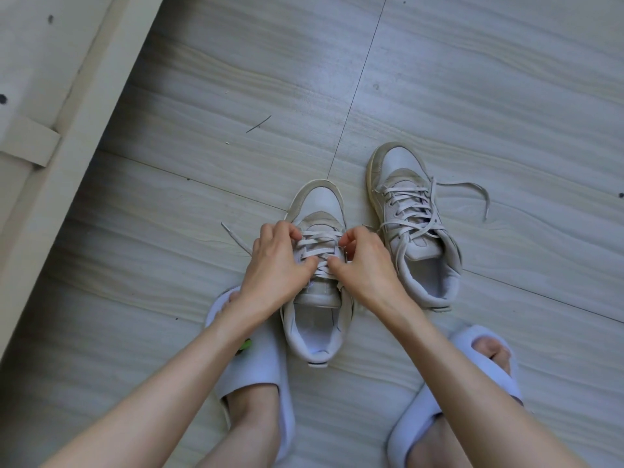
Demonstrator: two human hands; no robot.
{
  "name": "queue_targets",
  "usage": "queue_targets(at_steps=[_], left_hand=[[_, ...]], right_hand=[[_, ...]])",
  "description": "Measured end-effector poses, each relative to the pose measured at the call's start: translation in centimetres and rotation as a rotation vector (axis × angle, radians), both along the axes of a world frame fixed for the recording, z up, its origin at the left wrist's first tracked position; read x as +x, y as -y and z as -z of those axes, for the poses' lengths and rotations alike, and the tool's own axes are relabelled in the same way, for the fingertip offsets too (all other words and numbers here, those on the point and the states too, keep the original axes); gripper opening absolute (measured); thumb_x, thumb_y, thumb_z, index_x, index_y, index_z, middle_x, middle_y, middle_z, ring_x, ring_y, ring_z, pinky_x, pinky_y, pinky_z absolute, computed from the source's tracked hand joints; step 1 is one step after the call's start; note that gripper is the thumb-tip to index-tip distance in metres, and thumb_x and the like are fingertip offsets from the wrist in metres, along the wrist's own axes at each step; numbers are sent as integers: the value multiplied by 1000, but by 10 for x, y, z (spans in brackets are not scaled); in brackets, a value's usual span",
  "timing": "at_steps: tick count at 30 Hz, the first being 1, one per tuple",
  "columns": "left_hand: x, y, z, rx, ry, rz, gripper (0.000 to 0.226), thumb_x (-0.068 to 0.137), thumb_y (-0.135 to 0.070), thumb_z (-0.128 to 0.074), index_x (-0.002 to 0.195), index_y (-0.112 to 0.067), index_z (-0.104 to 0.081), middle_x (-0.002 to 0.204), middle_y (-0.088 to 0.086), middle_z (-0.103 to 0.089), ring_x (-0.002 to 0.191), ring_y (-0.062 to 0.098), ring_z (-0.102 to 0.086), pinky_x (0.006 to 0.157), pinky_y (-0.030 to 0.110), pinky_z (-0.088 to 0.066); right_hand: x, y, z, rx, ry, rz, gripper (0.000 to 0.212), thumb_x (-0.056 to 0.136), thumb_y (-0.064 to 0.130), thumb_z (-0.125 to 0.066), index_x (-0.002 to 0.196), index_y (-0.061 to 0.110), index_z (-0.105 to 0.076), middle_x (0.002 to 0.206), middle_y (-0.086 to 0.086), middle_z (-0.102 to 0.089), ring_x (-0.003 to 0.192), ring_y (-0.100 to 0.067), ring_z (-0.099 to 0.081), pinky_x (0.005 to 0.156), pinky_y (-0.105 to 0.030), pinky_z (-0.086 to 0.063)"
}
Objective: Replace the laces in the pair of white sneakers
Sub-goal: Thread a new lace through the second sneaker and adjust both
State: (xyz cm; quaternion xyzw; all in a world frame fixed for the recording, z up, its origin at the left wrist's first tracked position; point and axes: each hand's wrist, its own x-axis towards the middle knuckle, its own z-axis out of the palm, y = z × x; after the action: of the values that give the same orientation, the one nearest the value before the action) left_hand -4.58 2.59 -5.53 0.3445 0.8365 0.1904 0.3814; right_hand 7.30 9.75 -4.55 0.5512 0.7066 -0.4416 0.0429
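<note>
Near sneaker (317, 261): white, worn, upright on the floor (472, 79), toe pointing away, heel between the two slippers. Lace (319, 246) threaded across its eyelets; one loose end (236, 239) trails on the floor to the left.

Left hand (277, 261): on the left side of the lacing, fingers curled, pinching the lace.

Right hand (363, 261): on the right side of the lacing, fingers curled, pinching the lace.

Far sneaker (412, 224): just right of the first and set farther off, toe away and angled left, laced loosely. Its lace (410, 211) is undone, one end (472, 192) looping over the floor to the right.

Slippers: left slipper (256, 373) and right slipper (472, 376), white, open-toed, worn on the feet.

Floor: pale wood-grain tiles. Pale skirting (50, 157) runs along the left edge.
</note>
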Motion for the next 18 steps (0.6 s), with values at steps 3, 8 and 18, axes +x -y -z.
queue_targets(at_steps=[3, 8, 18], left_hand=[[-6, 3, -2, 57, 40, -30, 28, 77, -23, -70, 97, -22, -50, 107, -1, -45, 101, 18, -53, 83, 22, -35], [-14, 15, -3, 148, 132, -63, 13, 80, -12, -69, 85, -21, -62, 101, 2, -54, 89, 15, -57, 82, 22, -41], [-27, 5, -5, 106, 103, 273, 8, 90, -9, -54, 87, -16, -55, 94, -1, -44, 97, 21, -50, 84, 23, -34]], right_hand=[[5, -2, -2, -32, -41, 1, 14, 82, 18, -62, 91, 20, -51, 95, -1, -52, 89, -15, -50, 75, -21, -33], [16, -2, -3, -92, -141, 76, 9, 85, 11, -61, 85, 20, -60, 95, -4, -63, 90, -15, -58, 87, -29, -46], [17, -11, -6, -144, -83, -221, 11, 95, 11, -45, 85, 16, -48, 90, 6, -40, 83, -8, -45, 75, -17, -28]])
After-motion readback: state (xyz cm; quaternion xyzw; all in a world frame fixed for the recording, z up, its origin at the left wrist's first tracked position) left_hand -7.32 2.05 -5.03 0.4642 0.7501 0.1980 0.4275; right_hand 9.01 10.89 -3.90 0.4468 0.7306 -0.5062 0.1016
